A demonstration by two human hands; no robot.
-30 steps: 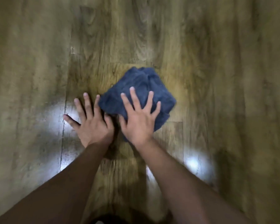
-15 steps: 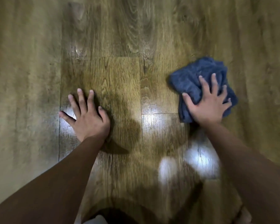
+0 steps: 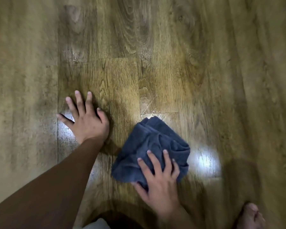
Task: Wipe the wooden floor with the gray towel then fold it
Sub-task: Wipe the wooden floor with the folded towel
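The gray towel (image 3: 151, 149) lies bunched and creased on the wooden floor (image 3: 172, 55), in the lower centre of the head view, with its folds piled toward the far side and its near edge spread flatter. The right hand (image 3: 160, 187) rests on the near part of the towel, palm down, fingers straight and spread, pressing the cloth against the boards; nothing is curled round the fabric, so the hand is released and flat rather than grasping. Its outline is slightly blurred. The left hand (image 3: 86, 119) lies flat on the bare floor to the left of the towel, well clear of the cloth, fingers splayed and thumb out to the side, palm bearing on the planks; it is likewise released and holds nothing. The left forearm runs down to the lower left corner of the view. The floor is made of long planks with visible grain and seams, one seam passing just under the left hand's thumb. Bright glossy reflections show on the boards beside the left hand and just to the right of the towel. A bare foot (image 3: 251, 215) is visible at the lower right edge, apart from the towel and both hands. A pale patch sits at the bottom edge near the centre; what it is cannot be told.
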